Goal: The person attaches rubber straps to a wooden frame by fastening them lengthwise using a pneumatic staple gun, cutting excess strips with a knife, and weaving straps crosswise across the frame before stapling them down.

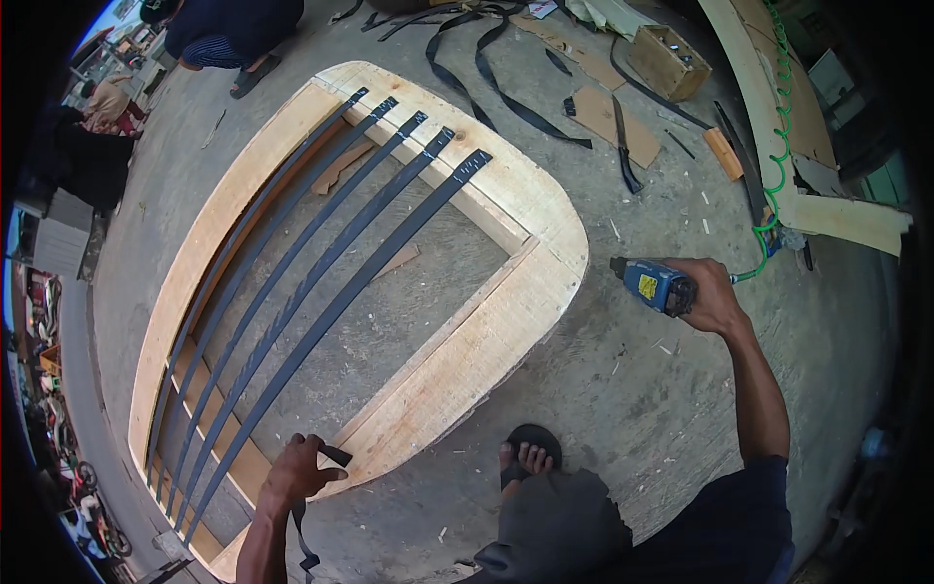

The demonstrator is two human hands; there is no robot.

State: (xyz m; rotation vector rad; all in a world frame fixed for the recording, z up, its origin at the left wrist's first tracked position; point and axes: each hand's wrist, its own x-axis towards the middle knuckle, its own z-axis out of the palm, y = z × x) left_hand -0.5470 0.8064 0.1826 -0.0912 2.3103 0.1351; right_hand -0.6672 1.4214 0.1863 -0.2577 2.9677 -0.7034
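My left hand (294, 471) is closed on a black webbing strap (336, 455), at the near end of a wooden frame (530, 200). One end of the strap pokes out past my fingers over the wood; its tail hangs below my wrist. Several black bands (474, 165) run side by side across the frame's opening, with staples showing at their far ends. To the right of the frame, my right hand (712, 295) grips a blue staple gun (654, 284), apart from the wood, its nose pointing left. A green coiled air hose (779, 117) leads to it.
Loose black strips (506, 83), cardboard pieces (608, 122) and a wooden box (669, 63) lie on the concrete floor beyond the frame. A pale curved wooden piece (846, 214) stands at right. A person (233, 34) crouches at upper left. My sandalled foot (530, 455) is near the frame.
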